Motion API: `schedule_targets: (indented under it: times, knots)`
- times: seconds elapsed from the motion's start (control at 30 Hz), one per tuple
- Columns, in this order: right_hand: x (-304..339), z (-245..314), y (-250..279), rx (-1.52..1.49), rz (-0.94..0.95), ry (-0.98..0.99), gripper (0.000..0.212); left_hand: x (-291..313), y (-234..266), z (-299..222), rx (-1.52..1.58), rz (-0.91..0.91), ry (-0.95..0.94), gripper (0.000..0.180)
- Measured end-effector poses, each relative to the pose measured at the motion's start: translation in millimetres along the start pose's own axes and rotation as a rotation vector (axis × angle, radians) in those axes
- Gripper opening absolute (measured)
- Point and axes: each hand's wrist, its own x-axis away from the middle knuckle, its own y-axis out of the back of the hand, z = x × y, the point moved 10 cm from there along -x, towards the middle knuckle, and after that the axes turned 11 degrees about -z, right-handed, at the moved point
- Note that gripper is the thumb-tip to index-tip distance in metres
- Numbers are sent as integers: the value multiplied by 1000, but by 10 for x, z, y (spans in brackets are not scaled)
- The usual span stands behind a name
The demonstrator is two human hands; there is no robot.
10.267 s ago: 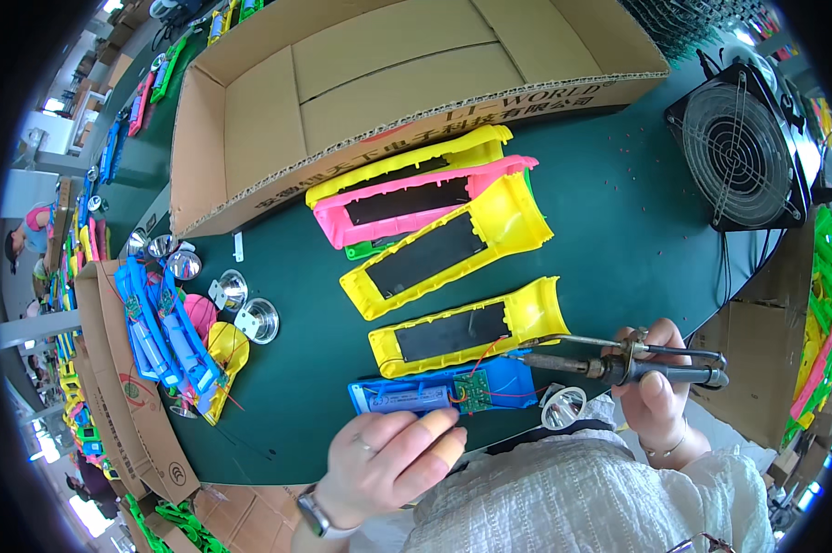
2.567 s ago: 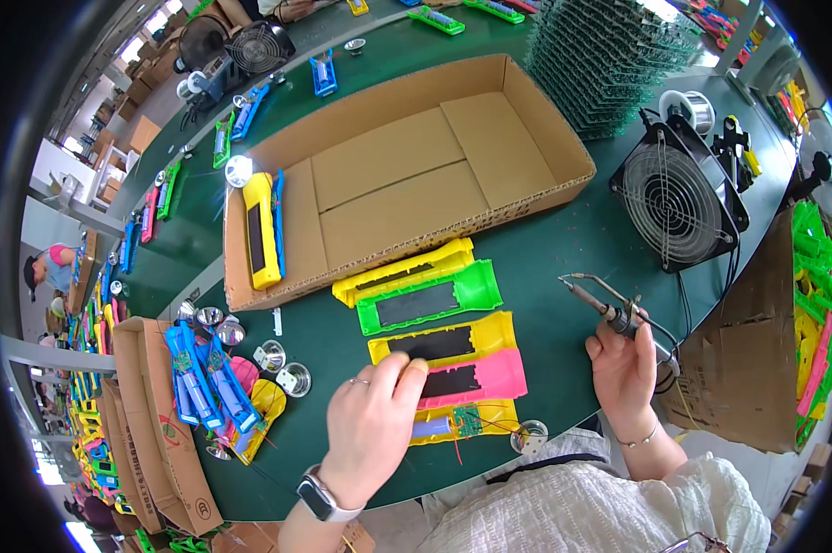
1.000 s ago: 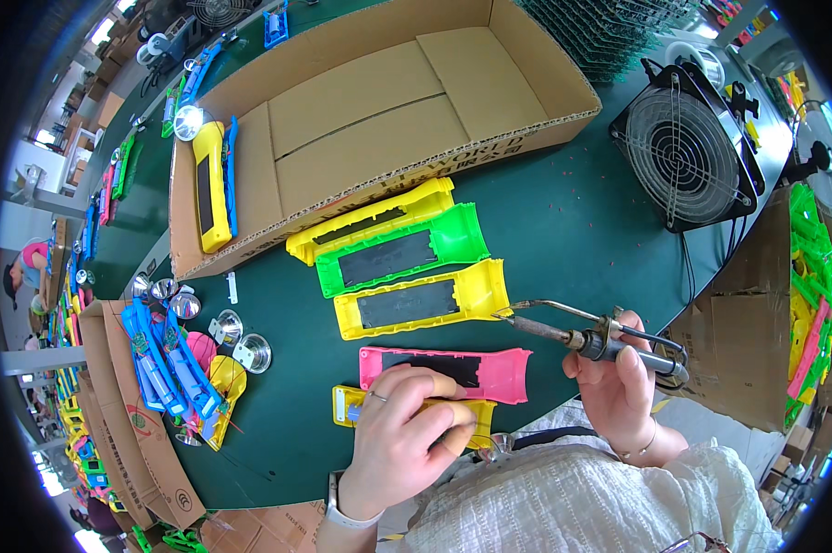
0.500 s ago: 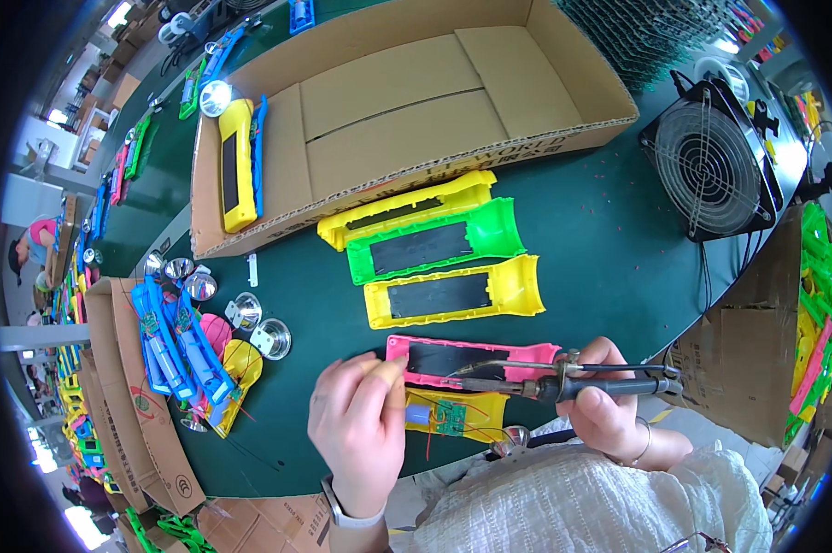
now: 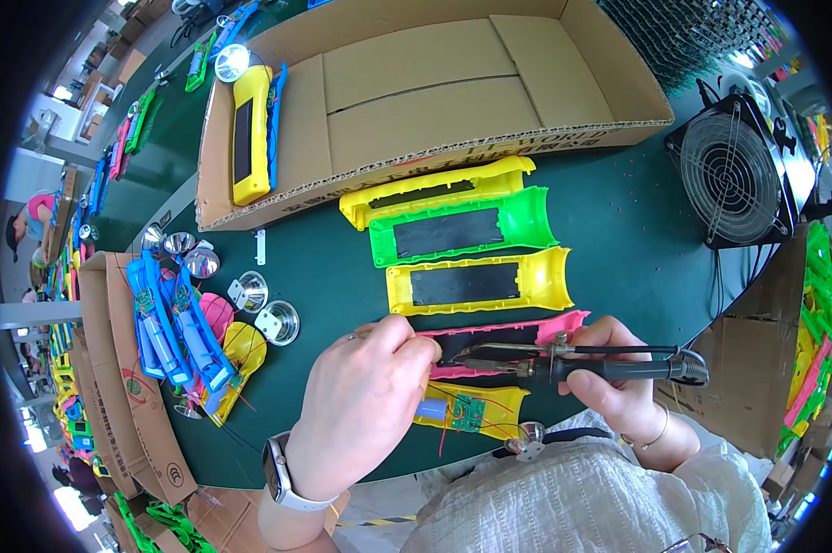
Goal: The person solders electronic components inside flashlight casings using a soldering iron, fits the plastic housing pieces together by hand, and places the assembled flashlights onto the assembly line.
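Observation:
My right hand [image 5: 623,396] grips a soldering iron [image 5: 600,370] with a thin metal feed tube along it. Its tip points left, over the dark panel of a pink plastic shell [image 5: 563,325]. At the shell's left end my left hand [image 5: 365,396] is closed in a pinch; its back hides whatever the fingers hold. Nearest to me lies a yellow shell half [image 5: 506,426] with a green circuit board [image 5: 467,413], a pale cylindrical battery and red wires. A round reflector [image 5: 527,441] sits by its right end.
Beyond the pink shell lie a yellow shell [image 5: 550,281], a green shell [image 5: 531,226] and another yellow one [image 5: 361,210]. A large cardboard box [image 5: 416,111] stands behind them. Blue lamp halves [image 5: 163,323] and loose reflectors [image 5: 278,323] are left. A fan [image 5: 729,175] stands right.
My left hand has turned, with its back now up and the wrist strap more in view; its fingertips remain by the pink shell's left end. The whole view has shifted slightly.

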Motion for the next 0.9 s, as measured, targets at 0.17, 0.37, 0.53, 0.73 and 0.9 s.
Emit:
schedule_targets:
  times: [0.17,0.37,0.53,0.73,0.9]
  knots:
    - [-20,53,-65,178,27,67,21,7,-14,16,-2,-36,28,5]
    - [-5,82,-112,245,48,138,20,17,7,6,-12,-68,23,6]
    - [-5,88,-128,256,45,159,20,20,9,-2,-18,-87,12,6]
    - [1,66,-118,252,3,135,20,14,17,-18,-35,-74,11,7]
    - [18,28,-48,197,-8,57,22,26,-8,-32,-78,-33,7,8]
